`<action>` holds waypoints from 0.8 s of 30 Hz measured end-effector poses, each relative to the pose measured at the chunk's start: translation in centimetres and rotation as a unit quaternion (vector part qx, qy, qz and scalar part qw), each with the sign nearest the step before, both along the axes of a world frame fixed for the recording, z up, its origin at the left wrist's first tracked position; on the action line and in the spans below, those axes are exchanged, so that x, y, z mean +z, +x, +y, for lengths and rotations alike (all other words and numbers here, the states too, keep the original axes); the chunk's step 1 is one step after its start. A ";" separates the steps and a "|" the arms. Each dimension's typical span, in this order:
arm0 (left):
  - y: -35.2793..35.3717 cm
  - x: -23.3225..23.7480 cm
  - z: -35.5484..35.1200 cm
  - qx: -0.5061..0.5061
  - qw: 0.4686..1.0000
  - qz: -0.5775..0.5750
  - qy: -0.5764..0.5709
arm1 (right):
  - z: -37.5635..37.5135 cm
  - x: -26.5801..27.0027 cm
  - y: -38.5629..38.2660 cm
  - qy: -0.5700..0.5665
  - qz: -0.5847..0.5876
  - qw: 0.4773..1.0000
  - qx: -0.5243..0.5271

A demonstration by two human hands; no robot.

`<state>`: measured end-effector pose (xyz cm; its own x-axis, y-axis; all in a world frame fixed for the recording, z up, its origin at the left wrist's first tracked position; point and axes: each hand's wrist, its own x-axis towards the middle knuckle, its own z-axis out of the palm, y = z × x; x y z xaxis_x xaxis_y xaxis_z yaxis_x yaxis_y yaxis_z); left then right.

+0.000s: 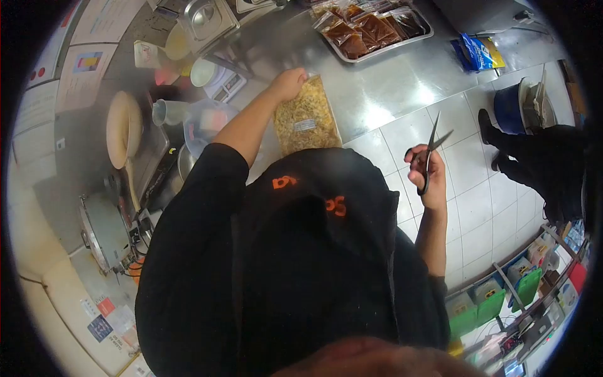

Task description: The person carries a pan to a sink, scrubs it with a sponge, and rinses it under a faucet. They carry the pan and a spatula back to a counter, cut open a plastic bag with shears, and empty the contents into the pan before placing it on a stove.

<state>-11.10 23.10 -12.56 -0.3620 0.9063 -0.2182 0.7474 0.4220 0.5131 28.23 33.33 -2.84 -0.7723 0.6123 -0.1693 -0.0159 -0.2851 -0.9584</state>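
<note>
My left hand [289, 85] is closed on the top corner of a clear plastic bag of yellowish-brown food [306, 113]. The bag lies on the steel counter near its front edge, with a small printed label on its middle. Off to the right, over the tiled floor, my right hand [430, 173] grips a pair of scissors [433, 141] by the handles. The scissor blades are spread apart and point away from me, well clear of the bag.
A steel tray [370, 58] of dark sauce packets sits at the back. Left are a kitchen scale [227, 88], a plastic jug [168, 113] and a frying pan [119, 135]. Blue-yellow packaging [478, 53] lies right. Another person's dark-clad legs [534, 147] stand by a blue bin [507, 108].
</note>
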 end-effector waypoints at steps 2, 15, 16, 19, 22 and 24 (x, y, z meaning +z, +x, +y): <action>0.5 0.6 0.0 0.007 1.000 0.011 -0.006 | 0.1 0.1 -0.9 0.018 -0.022 0.999 -0.014; 7.3 14.3 -2.5 -0.033 0.999 -0.033 -0.020 | 1.7 -0.4 -5.6 0.151 -0.132 0.976 0.084; 7.4 14.6 -2.9 -0.059 0.997 -0.028 0.037 | 2.0 0.2 -6.0 0.193 -0.135 0.967 0.094; 8.2 17.3 -4.2 -0.102 0.988 -0.005 0.120 | 3.5 3.7 -7.7 0.329 -0.141 0.928 0.105; 8.6 21.4 -5.1 -0.125 0.977 0.034 0.172 | 5.6 9.0 -9.1 0.462 -0.093 0.870 0.148; 8.8 24.5 -5.5 -0.134 0.969 0.061 0.198 | 6.4 12.3 -10.1 0.511 -0.062 0.842 0.161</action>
<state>-2.34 17.64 11.90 -0.1022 0.9752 0.1963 0.8682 -0.0089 0.4961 18.17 39.73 9.46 -0.9414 0.2497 0.2265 0.0236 0.7190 -0.6946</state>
